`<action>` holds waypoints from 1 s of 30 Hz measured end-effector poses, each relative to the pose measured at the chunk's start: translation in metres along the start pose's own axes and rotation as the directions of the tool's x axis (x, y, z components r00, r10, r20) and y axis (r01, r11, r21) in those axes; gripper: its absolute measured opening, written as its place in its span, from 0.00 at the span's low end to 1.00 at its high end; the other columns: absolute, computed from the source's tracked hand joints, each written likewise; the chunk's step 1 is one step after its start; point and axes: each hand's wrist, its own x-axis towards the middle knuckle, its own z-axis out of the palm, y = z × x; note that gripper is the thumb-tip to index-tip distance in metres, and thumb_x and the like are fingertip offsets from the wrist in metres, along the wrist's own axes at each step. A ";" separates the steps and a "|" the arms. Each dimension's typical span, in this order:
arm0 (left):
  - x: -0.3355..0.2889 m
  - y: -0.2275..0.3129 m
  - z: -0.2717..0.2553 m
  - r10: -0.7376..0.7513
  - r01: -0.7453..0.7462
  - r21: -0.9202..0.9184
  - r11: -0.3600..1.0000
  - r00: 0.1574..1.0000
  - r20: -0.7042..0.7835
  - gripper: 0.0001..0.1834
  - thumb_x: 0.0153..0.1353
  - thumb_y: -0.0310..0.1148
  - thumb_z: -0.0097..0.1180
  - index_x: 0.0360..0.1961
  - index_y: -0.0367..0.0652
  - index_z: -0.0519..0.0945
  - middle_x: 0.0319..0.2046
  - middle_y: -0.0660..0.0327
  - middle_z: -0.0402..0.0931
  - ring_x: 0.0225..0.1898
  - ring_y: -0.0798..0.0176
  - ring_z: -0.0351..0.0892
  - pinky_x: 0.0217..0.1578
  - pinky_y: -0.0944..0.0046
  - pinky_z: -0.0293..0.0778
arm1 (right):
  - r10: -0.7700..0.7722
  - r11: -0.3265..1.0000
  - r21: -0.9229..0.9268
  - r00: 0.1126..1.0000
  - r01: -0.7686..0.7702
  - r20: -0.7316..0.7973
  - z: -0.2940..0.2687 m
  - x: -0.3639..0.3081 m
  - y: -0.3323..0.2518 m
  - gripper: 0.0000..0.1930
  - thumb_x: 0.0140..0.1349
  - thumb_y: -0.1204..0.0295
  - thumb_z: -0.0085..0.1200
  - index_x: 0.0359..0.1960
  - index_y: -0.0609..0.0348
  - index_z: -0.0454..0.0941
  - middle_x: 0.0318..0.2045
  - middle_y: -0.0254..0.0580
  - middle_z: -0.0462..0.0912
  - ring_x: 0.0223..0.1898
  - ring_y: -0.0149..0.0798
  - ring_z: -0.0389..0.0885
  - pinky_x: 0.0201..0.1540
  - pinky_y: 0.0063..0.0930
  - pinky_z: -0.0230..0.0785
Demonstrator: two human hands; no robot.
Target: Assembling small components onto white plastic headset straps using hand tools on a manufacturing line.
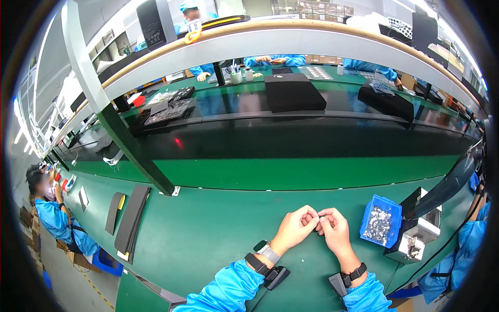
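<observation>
1. Head view, hands: the left hand and the right hand meet knuckle to knuckle above the green-topped desk, near its front edge and a little right of the middle. Both grips are clenched, fingertips pinched together where the hands touch. Whatever they pinch is too small to make out, so I cannot tell what is grasped
2. Head view, wrists: the left wrist carries a silver-cased watch and a black strap with a small black box; the right wrist carries a black strap with a grey block beside it. Both forearms wear bright blue sleeves
3. Head view, right side of the desk: an open blue plastic bin full of small silvery metal parts sits just beside the right hand, and beyond it, near the right edge, stands a small grey-white metal machine
4. Head view, left side of the desk: a stack of long dark flat sheets lies towards the left edge, with a single dark strip beside it
5. Head view, far side: a dark conveyor belt runs across behind the desk, carrying a black box-shaped case on the level above. Other people in blue coats work along the far side and at the left edge
</observation>
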 end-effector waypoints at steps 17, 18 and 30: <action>0.001 0.003 0.003 -0.021 0.021 -0.055 0.998 1.000 -0.002 0.04 0.65 0.28 0.59 0.36 0.39 0.78 0.26 0.70 0.79 0.26 0.81 0.71 0.28 0.76 0.69 | -0.020 0.999 -0.024 1.000 0.020 -0.001 -0.004 -0.001 0.001 0.06 0.67 0.79 0.50 0.43 0.64 0.76 0.26 0.36 0.82 0.27 0.24 0.79 0.28 0.19 0.73; 0.001 0.004 0.002 -0.019 0.019 -0.057 0.998 1.000 0.005 0.04 0.65 0.28 0.59 0.36 0.39 0.78 0.26 0.70 0.79 0.26 0.81 0.71 0.28 0.76 0.69 | -0.022 0.999 -0.025 1.000 0.022 0.006 -0.004 -0.001 0.001 0.06 0.67 0.79 0.50 0.43 0.64 0.77 0.26 0.36 0.82 0.27 0.24 0.79 0.28 0.19 0.73; 0.001 0.003 0.006 -0.008 0.007 -0.049 0.999 1.000 -0.016 0.04 0.64 0.28 0.59 0.36 0.38 0.78 0.23 0.69 0.79 0.24 0.80 0.73 0.26 0.76 0.69 | -0.013 1.000 -0.021 1.000 0.014 0.010 -0.005 -0.003 0.000 0.06 0.67 0.78 0.50 0.44 0.64 0.77 0.25 0.36 0.82 0.27 0.24 0.78 0.29 0.20 0.72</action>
